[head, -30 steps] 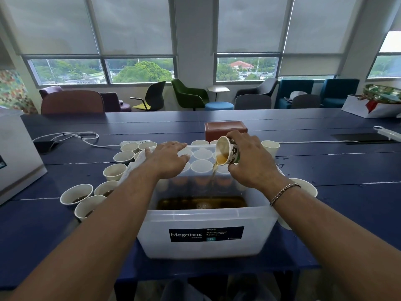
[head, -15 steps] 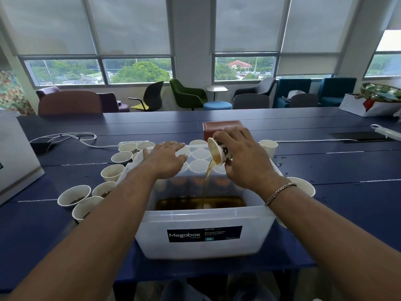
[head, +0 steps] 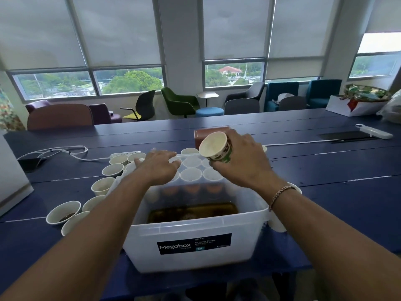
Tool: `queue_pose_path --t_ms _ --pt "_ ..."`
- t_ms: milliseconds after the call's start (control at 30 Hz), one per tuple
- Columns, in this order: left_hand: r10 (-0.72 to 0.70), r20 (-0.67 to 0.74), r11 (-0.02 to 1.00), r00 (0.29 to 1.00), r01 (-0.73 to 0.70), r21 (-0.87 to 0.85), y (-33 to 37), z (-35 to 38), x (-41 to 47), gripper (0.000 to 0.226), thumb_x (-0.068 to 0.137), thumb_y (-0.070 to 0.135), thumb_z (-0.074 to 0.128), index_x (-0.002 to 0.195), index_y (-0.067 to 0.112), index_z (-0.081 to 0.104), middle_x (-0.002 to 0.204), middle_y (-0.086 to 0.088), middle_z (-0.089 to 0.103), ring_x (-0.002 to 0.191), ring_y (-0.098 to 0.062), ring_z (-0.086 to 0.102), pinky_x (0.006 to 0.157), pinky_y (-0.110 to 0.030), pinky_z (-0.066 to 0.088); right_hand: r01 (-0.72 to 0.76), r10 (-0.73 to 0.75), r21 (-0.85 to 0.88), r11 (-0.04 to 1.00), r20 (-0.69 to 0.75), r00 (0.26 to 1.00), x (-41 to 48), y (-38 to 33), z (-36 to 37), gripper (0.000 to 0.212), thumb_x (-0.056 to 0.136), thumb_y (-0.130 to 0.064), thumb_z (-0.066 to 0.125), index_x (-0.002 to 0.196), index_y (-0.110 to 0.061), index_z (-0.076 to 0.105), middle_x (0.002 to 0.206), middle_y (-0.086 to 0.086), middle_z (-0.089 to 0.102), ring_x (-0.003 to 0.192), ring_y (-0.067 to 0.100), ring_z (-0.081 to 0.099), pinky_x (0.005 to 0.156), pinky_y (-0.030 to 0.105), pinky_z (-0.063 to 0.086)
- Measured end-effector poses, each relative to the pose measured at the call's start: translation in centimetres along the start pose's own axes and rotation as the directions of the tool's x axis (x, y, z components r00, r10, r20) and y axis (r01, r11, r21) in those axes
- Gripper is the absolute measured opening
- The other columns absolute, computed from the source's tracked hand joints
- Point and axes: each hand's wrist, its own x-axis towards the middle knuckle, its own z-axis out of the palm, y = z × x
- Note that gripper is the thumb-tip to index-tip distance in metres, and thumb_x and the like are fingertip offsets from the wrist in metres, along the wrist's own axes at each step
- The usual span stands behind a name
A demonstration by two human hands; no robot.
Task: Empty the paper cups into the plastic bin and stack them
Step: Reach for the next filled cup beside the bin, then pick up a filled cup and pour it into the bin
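Note:
A clear plastic bin (head: pixel 195 222) labelled Megabox stands on the blue table in front of me, with brown liquid in its bottom. My right hand (head: pixel 240 164) grips a patterned paper cup (head: pixel 216 146) above the bin's far side, tipped with its empty mouth toward me. My left hand (head: pixel 158 165) rests with straight fingers on the bin's far left rim. Several white cups (head: pixel 191 173) stand in rows just behind the bin. More cups (head: pixel 63 211) sit to the left, some with dark dregs.
A brown box (head: pixel 212 133) stands behind the cups. A white power strip and cable (head: pixel 65 152) lie at the left, another strip (head: pixel 373 131) at the far right. One cup (head: pixel 280 222) sits by the bin's right side. Chairs line the windows beyond the table.
The stream from the tilted cup has stopped. My right hand has raised the cup and turned its empty mouth toward me. My left hand stays on the rim.

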Motion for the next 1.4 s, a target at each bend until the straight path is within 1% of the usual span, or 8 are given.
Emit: queue_pose_path --t_ms 233,533,700,833,967,1167,1300,1400 --pt "0.344 -0.020 0.744 0.939 -0.285 -0.604 11.9 -1.3 -0.7 0.043 0.102 0.042 0.039 0.137 0.024 0.054 0.126 0.001 0.064 0.114 -0.017 0.058 0.103 -0.045 0.045 -0.199 0.205 0.218 0.955 -0.005 0.979 -1.4 4.3 -4.6 0.078 0.075 -0.042 0.077 0.137 -0.030 0.030 0.125 0.002 0.057 0.104 0.022 0.056 0.076 0.030 0.044" --pt "0.456 0.042 0.801 0.889 -0.389 -0.455 19.6 3.2 -1.0 0.039 0.101 0.039 0.045 0.136 0.023 0.055 0.139 -0.001 0.056 0.120 -0.021 0.057 0.105 -0.043 0.045 -0.367 0.360 0.069 0.928 0.095 0.928 -5.7 10.0 -7.3 0.071 0.073 -0.045 0.074 0.132 -0.032 0.036 0.118 -0.002 0.058 0.091 0.019 0.052 0.074 0.029 0.041" --pt "0.456 0.078 0.828 0.887 -0.390 -0.403 19.8 4.4 -0.1 0.041 0.102 0.040 0.044 0.137 0.022 0.053 0.140 -0.002 0.056 0.119 -0.021 0.058 0.104 -0.043 0.047 -0.444 0.419 0.049 0.895 0.251 0.873 -7.4 11.7 -6.1 0.088 0.070 -0.064 0.072 0.140 -0.035 0.028 0.136 -0.001 0.053 0.114 0.021 0.056 0.094 0.041 0.050" --pt "0.452 0.067 0.834 0.890 -0.394 -0.387 19.5 4.1 1.8 0.041 0.102 0.041 0.042 0.136 0.020 0.056 0.137 -0.002 0.059 0.116 -0.022 0.058 0.102 -0.043 0.048 -0.436 0.413 0.057 0.898 0.233 0.881 -6.1 12.5 -5.1 0.074 0.077 -0.068 0.063 0.137 -0.033 0.036 0.135 -0.003 0.054 0.116 0.021 0.055 0.096 0.045 0.050" --pt "0.438 0.066 0.856 0.897 -0.393 -0.336 19.0 4.2 4.6 0.038 0.103 0.038 0.043 0.134 0.020 0.057 0.135 0.000 0.060 0.109 -0.019 0.058 0.084 -0.028 0.046 -0.418 0.393 0.087 0.904 0.217 0.894 -2.9 13.7 -3.6 0.046 0.088 -0.054 0.059 0.124 -0.027 0.051 0.112 -0.008 0.058 0.100 0.017 0.059 0.089 0.040 0.052" --pt "0.405 0.099 0.888 0.909 -0.366 -0.278 18.4 4.6 9.5 0.037 0.102 0.036 0.045 0.132 0.018 0.059 0.133 -0.002 0.061 0.112 -0.021 0.057 0.093 -0.036 0.047 -0.428 0.406 0.012 0.904 0.292 0.866 4.0 17.2 0.2 0.026 0.088 -0.030 0.059 0.112 -0.021 0.061 0.106 0.000 0.065 0.089 0.018 0.060 0.081 0.031 0.050" --pt "0.390 0.103 0.900 0.915 -0.355 -0.254 18.4 4.9 13.0 0.033 0.101 0.035 0.048 0.128 0.021 0.061 0.127 0.000 0.063 0.101 -0.018 0.058 0.080 -0.030 0.047 -0.420 0.416 -0.080 0.904 0.391 0.821 7.9 20.1 3.4 0.028 0.086 -0.023 0.057 0.113 -0.020 0.062 0.108 0.005 0.068 0.089 0.020 0.063 0.086 0.038 0.054" --pt "0.392 0.117 0.907 0.913 -0.362 -0.214 18.5 5.0 15.5 0.035 0.100 0.036 0.048 0.130 0.021 0.060 0.130 0.001 0.061 0.105 -0.018 0.056 0.085 -0.031 0.046 -0.383 0.416 -0.167 0.909 0.440 0.796 10.0 22.0 5.3 0.046 0.087 -0.015 0.050 0.133 -0.020 0.052 0.132 0.010 0.058 0.112 0.028 0.057 0.097 0.040 0.049"
